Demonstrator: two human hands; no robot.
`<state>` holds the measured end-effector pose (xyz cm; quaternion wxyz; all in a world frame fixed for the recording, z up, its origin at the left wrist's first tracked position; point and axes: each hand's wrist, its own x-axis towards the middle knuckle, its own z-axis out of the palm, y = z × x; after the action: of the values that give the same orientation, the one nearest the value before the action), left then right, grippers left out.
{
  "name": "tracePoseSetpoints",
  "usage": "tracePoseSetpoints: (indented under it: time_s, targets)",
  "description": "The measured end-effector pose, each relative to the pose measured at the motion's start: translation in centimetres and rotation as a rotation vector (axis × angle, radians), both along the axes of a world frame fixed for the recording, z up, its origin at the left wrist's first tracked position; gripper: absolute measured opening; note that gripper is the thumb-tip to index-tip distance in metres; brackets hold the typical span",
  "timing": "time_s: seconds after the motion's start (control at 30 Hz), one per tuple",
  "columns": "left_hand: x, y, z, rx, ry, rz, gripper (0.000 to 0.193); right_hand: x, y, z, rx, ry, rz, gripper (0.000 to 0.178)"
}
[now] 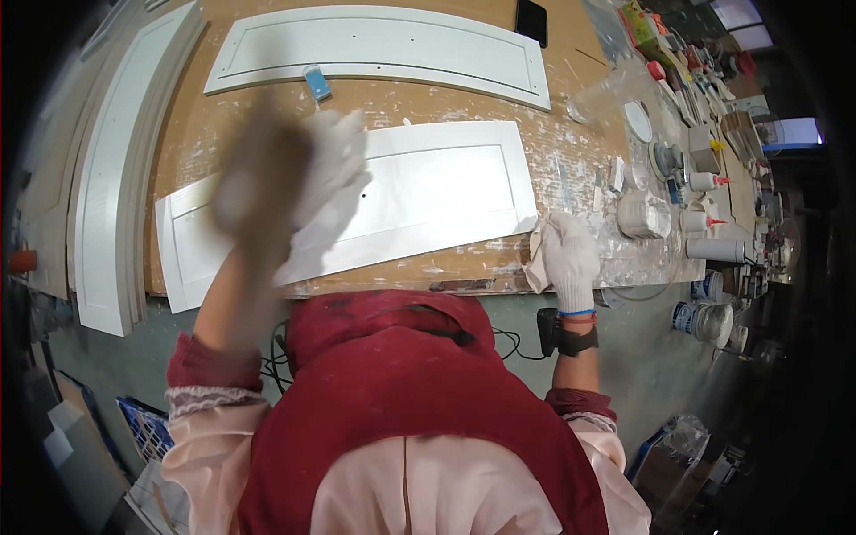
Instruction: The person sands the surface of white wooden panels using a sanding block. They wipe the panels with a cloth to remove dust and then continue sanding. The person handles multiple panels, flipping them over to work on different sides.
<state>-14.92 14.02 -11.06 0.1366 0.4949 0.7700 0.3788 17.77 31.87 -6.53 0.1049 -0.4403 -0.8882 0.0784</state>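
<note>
A white framed panel [428, 183] lies at a slant across the worktable in front of me. At its right end my right hand [572, 254], in a white knit glove, is closed on a beige piece of cloth or sheet [536, 260] beside the panel's near corner. My left hand [334, 160], also white-gloved, is over the left part of the panel near its far edge. A brown, motion-smeared shape [267, 174] covers part of that hand and forearm, so its fingers and grip cannot be made out. Just beyond it lies a small blue block [316, 82].
A second white panel [374, 45] lies farther back, with a black phone [530, 22] by its right end. Long white panels [120, 178] are stacked at the left. Right of the work are a plastic tub [644, 214], glue bottles [704, 182] and several tools.
</note>
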Motion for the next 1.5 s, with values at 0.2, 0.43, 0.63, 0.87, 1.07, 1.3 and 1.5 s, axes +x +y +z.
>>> tracePoseSetpoints:
  time_s: [0.2, 0.43, 0.63, 0.87, 1.07, 1.3, 1.5]
  targets:
    - [-4.1, -14.5, 2.8, -0.243, 0.612, 0.368, 0.059, -1.9, -1.4, -1.4, -0.103, -0.046, 0.124, 0.022]
    - [-4.8, -23.2, 2.7, -0.787, 0.178, 0.838, 0.07, -4.6, -2.4, -2.0, -0.135, -0.141, 0.02, 0.025]
    - [-6.2, -26.8, 0.3, -0.734, -0.02, 0.789, 0.074, -5.5, -2.6, -3.3, -0.005, -0.236, -0.115, 0.025]
    - [-5.3, -24.0, 3.7, -0.744, -0.008, 0.731, 0.074, -10.3, -9.5, -2.9, 0.016, -0.317, -0.053, 0.02]
    - [-5.4, -24.0, 3.2, -0.765, -0.013, 0.717, 0.077, -11.3, -11.6, -4.3, 0.021, -0.2, 0.017, 0.021]
    - [-5.6, -23.9, 4.4, -0.654, -0.075, 0.631, 0.077, -7.1, -2.5, -5.0, 0.132, -0.213, -0.252, 0.024]
    - [-5.9, -25.4, 2.4, -0.518, -0.127, 0.612, 0.076, -16.7, -19.9, -3.9, 0.037, -0.268, 0.111, 0.018]
